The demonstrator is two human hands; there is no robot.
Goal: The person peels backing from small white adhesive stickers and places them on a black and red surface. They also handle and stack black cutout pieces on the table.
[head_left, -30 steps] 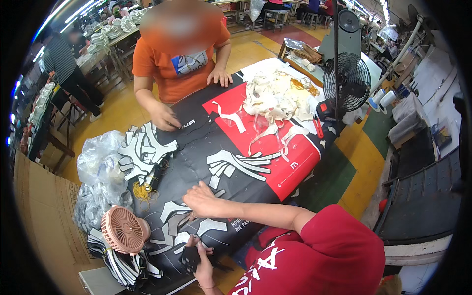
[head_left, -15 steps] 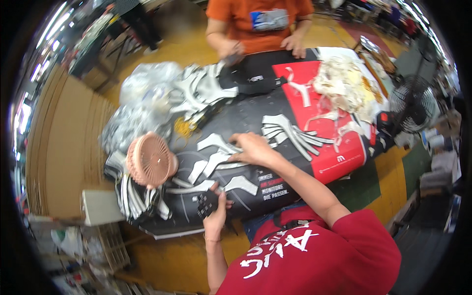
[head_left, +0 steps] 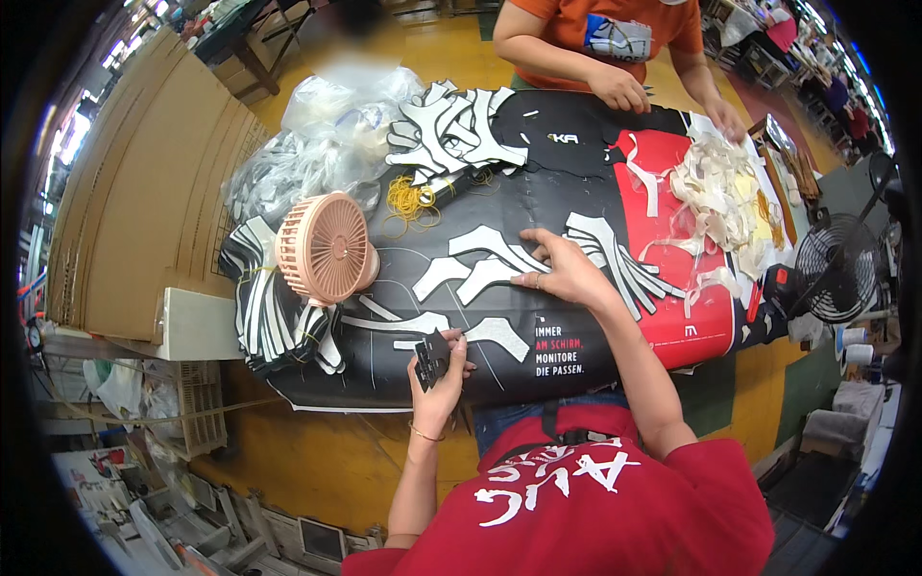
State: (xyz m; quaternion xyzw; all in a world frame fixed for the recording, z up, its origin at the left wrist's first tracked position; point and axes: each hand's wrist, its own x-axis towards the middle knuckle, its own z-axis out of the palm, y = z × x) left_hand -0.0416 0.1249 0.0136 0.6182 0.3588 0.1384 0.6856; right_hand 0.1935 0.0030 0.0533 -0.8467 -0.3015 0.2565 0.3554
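Tabletop (head_left: 538, 197), black and red cover, carries everything; right edge crowded by scraps. Plastic bags (head_left: 327, 139) at far left, contents hard to make out. Pink fan (head_left: 327, 248) hides part of a striped stack (head_left: 257, 298). Right hand (head_left: 573, 276): thumb and index finger spread; thumb at right end of a white forked piece (head_left: 488, 280), can't tell if pressing. Second white piece (head_left: 480, 240) just beyond, its end running toward the finger gap. Left hand (head_left: 442, 384): fingers pinching a small dark piece (head_left: 429, 359), lower part hidden by palm, layer count unclear.
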